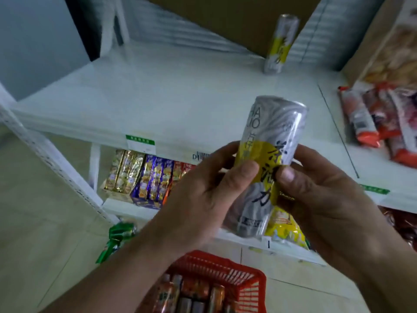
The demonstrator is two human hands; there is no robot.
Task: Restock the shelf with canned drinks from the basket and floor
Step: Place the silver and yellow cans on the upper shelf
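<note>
The white shelf fills the far half of your view, mostly bare, with one silver-and-yellow can standing upright at its far right against a cardboard box. Red snack packets lie on the board to the right. Below, at the near edge, the red basket sits on the floor with more canned drinks in it, and green cans lie on the floor to its left.

You hold a matching silver-and-yellow can in hand above the shelf's front edge, tilted with its top leaning away. Your left hand wraps its left side, thumb pressed on the label; your right hand pinches the right side with thumb and curled fingers.

The likely risk: the can is slim and tall, so setting it down tilted could tip it, and it could roll off the front lip toward the basket. Placing it too hard against the standing can could topple that one too.
</note>
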